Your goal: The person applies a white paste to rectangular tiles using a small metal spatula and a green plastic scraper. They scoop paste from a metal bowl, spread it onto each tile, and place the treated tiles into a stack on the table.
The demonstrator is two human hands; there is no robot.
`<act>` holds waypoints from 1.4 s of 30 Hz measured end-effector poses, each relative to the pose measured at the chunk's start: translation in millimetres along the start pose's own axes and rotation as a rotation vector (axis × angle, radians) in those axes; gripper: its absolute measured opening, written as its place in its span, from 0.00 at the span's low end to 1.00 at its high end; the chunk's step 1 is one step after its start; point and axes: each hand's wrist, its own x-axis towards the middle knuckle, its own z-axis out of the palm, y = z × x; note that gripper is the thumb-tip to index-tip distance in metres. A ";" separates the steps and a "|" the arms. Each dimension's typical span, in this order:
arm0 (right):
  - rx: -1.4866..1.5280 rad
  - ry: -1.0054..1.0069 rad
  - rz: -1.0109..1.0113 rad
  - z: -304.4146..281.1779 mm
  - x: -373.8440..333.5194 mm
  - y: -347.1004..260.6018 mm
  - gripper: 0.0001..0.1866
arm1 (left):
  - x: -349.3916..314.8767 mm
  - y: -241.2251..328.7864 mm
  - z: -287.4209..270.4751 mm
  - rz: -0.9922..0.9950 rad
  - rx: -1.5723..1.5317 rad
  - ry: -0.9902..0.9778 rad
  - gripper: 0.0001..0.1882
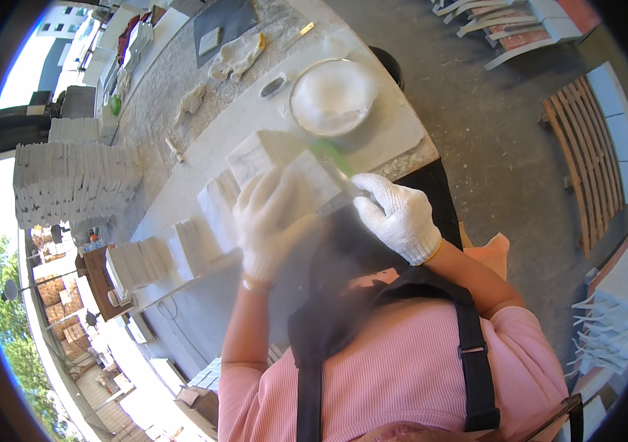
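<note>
Left hand (273, 221), in a white knit glove, lies flat and spread over a white marble tile (292, 173), fingers wide, pressing on its near part. The tile sits on the stone worktop (402, 129), close to the near edge, towards the right-hand corner. Right hand (395, 214), gloved too, is curled closed around the handle of a scraper (336, 173); the green part of the tool reaches over the tile's right side, and the blade itself is too blurred to make out. Just beyond the tile, touching distance from the tool's tip, stands a round metal bowl (332, 96) of white paste, near the worktop's right edge. To the left of the tile, more cut white blocks (181, 247) line up along the near edge. Farther back on the worktop lie crumpled white gloves (234, 57), and a tall stack of tiles (74, 180) sits off the left side.
</note>
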 end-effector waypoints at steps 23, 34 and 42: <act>-0.104 -0.043 -0.165 -8.9 -1.3 -12.9 0.18 | -2.3 -0.8 1.0 -0.042 0.006 -0.019 0.38; -0.111 -0.005 -0.211 6.9 3.3 -6.7 0.19 | -0.1 2.1 -1.2 -0.030 0.011 -0.022 0.42; -0.125 -0.060 -0.069 30.1 11.0 13.0 0.17 | 0.5 -2.4 1.3 0.019 0.006 -0.010 0.37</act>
